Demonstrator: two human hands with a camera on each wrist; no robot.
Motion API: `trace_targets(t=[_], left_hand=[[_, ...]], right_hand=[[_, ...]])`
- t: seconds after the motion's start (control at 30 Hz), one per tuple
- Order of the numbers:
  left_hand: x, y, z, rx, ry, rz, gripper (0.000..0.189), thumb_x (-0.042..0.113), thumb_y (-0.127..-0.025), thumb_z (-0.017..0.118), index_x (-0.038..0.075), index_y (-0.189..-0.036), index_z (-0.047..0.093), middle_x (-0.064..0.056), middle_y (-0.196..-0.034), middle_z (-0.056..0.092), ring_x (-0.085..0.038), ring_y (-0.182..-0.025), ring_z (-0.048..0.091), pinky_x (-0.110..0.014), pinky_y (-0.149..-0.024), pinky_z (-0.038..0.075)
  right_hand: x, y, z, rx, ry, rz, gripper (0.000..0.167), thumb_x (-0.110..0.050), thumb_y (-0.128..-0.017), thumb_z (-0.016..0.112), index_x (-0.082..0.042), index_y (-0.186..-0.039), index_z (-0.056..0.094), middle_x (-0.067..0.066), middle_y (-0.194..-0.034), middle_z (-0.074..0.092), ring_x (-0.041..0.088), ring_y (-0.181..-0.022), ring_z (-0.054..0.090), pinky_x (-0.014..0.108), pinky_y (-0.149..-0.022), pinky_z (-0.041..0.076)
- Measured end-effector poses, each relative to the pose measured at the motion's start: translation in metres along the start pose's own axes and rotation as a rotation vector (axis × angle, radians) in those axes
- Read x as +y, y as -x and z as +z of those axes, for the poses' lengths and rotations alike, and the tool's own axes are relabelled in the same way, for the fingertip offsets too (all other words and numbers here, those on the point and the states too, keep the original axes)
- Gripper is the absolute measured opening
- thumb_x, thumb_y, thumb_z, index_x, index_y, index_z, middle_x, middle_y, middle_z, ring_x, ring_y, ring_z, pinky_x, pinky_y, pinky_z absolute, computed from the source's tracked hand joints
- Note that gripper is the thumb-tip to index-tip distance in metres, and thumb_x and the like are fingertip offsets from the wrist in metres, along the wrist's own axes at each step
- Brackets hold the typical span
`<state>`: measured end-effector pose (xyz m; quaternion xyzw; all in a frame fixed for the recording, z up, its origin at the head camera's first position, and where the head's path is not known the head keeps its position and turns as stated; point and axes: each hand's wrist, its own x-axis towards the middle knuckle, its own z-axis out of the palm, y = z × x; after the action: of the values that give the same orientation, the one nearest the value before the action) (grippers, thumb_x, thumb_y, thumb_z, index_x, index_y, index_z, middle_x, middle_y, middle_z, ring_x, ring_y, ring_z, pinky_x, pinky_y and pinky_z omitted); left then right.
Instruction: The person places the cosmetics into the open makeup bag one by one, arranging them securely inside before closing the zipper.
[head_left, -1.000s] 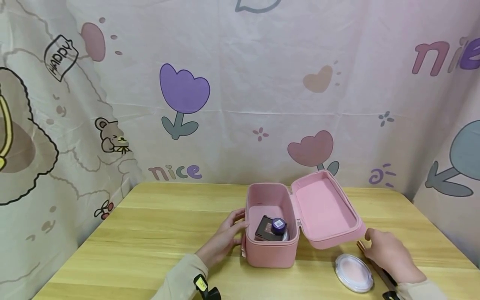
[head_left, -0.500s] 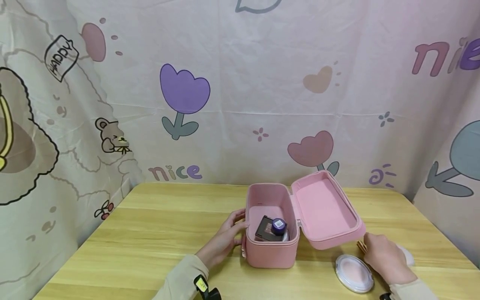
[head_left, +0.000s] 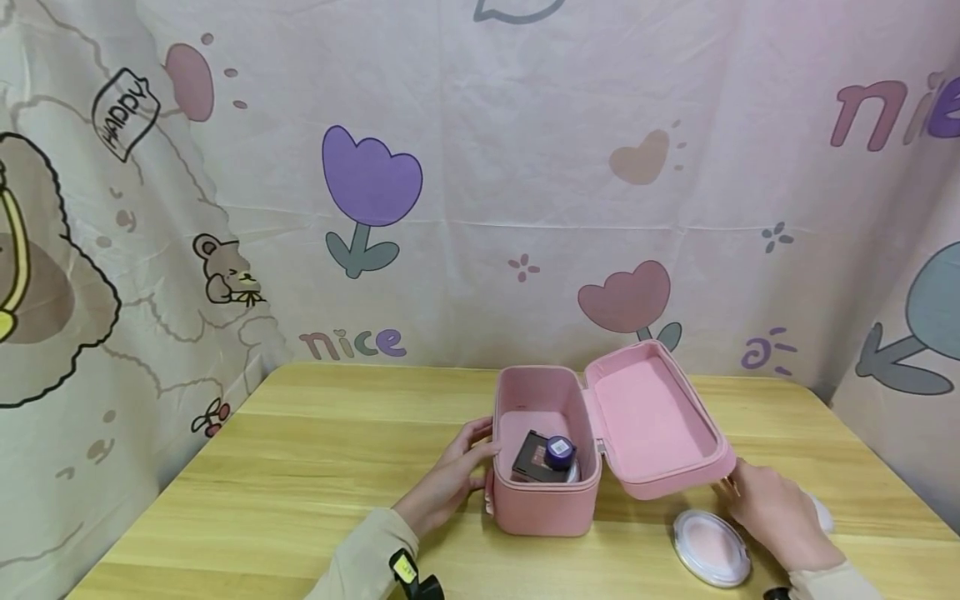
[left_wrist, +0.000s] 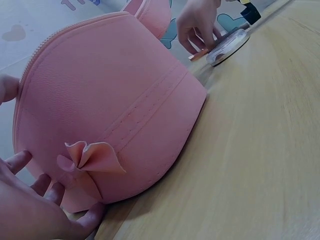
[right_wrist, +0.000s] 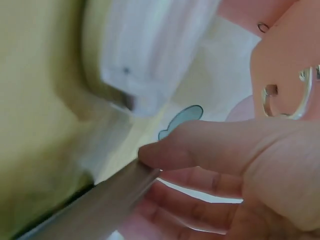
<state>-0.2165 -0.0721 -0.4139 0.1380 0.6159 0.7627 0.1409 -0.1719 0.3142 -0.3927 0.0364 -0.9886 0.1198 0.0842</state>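
Observation:
A pink makeup case [head_left: 546, 510] stands on the table with its lid [head_left: 660, 417] swung out to the right. Inside lie a dark square compact [head_left: 528, 462], a small purple-lidded jar [head_left: 559, 451] on it, and a partly hidden pale round item. My left hand [head_left: 450, 479] rests its fingers against the case's left side, beside a pink bow [left_wrist: 95, 159]. Below the lid's corner, my right hand [head_left: 776, 508] pinches a slim, flat-looking brown stick [right_wrist: 100, 207] between thumb and fingers; its kind is unclear. Left of that hand lies a clear-lidded round powder compact [head_left: 711, 548].
A white rounded item [head_left: 822, 512] shows partly behind my right hand. The wooden table [head_left: 337, 467] ends at a printed cloth backdrop [head_left: 480, 167], which also hangs along both sides.
My right hand has shifted slightly and closed around the brown stick's end, uncovering the white item behind it. The left hand and case have stayed in place.

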Motion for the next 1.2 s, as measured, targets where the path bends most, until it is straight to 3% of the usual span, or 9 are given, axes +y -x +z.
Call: trace_targets(t=[0.13, 0.3, 0.57, 0.77, 0.93, 1.03, 1.2], left_hand=[[0.001, 0.000, 0.001, 0.004, -0.006, -0.001, 0.060, 0.020, -0.097, 0.052, -0.001, -0.147, 0.025, -0.024, -0.151, 0.019, -0.038, -0.131, 0.030, -0.035, -0.085, 0.045], [0.000, 0.000, 0.000, 0.005, -0.005, -0.006, 0.060, 0.020, -0.098, 0.051, -0.001, -0.147, 0.024, -0.024, -0.152, 0.019, -0.038, -0.132, 0.029, -0.035, -0.086, 0.044], [-0.001, -0.001, 0.000, 0.004, -0.003, -0.008, 0.062, 0.022, -0.097, 0.053, 0.000, -0.148, 0.024, -0.023, -0.152, 0.019, -0.038, -0.134, 0.028, -0.037, -0.088, 0.043], [-0.001, -0.002, 0.000, 0.017, -0.018, -0.015, 0.061, 0.021, -0.096, 0.053, 0.001, -0.147, 0.026, -0.021, -0.151, 0.021, -0.036, -0.133, 0.029, -0.040, -0.090, 0.042], [-0.001, -0.002, 0.000, 0.022, -0.021, -0.016, 0.060, 0.021, -0.096, 0.052, 0.002, -0.147, 0.026, -0.020, -0.152, 0.022, -0.037, -0.134, 0.027, -0.041, -0.091, 0.042], [-0.001, -0.002, 0.000, 0.025, -0.017, -0.013, 0.060, 0.020, -0.096, 0.052, 0.001, -0.147, 0.027, -0.020, -0.152, 0.022, -0.038, -0.135, 0.027, -0.042, -0.091, 0.042], [-0.001, -0.001, 0.001, 0.024, -0.011, -0.009, 0.064, 0.023, -0.095, 0.056, 0.000, -0.147, 0.027, -0.021, -0.151, 0.022, -0.038, -0.134, 0.028, -0.041, -0.091, 0.043]], right_hand=[[0.001, 0.000, -0.004, 0.040, -0.010, -0.014, 0.018, -0.007, -0.078, 0.069, 0.001, -0.092, 0.060, 0.018, -0.077, 0.063, 0.042, -0.065, 0.060, 0.052, -0.050, 0.045], [0.000, 0.000, -0.008, 0.035, -0.042, -0.030, 0.019, -0.005, -0.072, 0.071, -0.005, -0.085, 0.056, 0.005, -0.070, 0.056, 0.026, -0.060, 0.053, 0.044, -0.047, 0.043], [-0.002, -0.001, -0.013, -0.003, -0.084, -0.014, 0.017, -0.005, -0.076, 0.066, -0.010, -0.082, 0.051, -0.001, -0.062, 0.041, 0.019, -0.057, 0.043, 0.034, -0.047, 0.033], [-0.002, -0.001, -0.015, 0.000, -0.080, -0.012, 0.019, -0.007, -0.076, 0.065, -0.011, -0.080, 0.047, -0.001, -0.062, 0.037, 0.019, -0.059, 0.042, 0.033, -0.049, 0.031], [-0.001, -0.004, -0.021, -0.005, -0.080, -0.001, 0.017, -0.006, -0.077, 0.066, -0.003, -0.088, 0.054, 0.000, -0.068, 0.048, 0.020, -0.063, 0.047, 0.036, -0.051, 0.037], [0.002, -0.006, -0.025, 0.004, -0.088, -0.002, 0.026, -0.005, -0.078, 0.067, 0.005, -0.099, 0.057, 0.004, -0.075, 0.059, 0.023, -0.067, 0.056, 0.042, -0.054, 0.044], [0.007, -0.007, -0.036, 0.062, -0.117, 0.018, 0.037, -0.003, -0.080, 0.064, 0.015, -0.109, 0.052, 0.023, -0.084, 0.065, 0.037, -0.073, 0.062, 0.051, -0.058, 0.048]])
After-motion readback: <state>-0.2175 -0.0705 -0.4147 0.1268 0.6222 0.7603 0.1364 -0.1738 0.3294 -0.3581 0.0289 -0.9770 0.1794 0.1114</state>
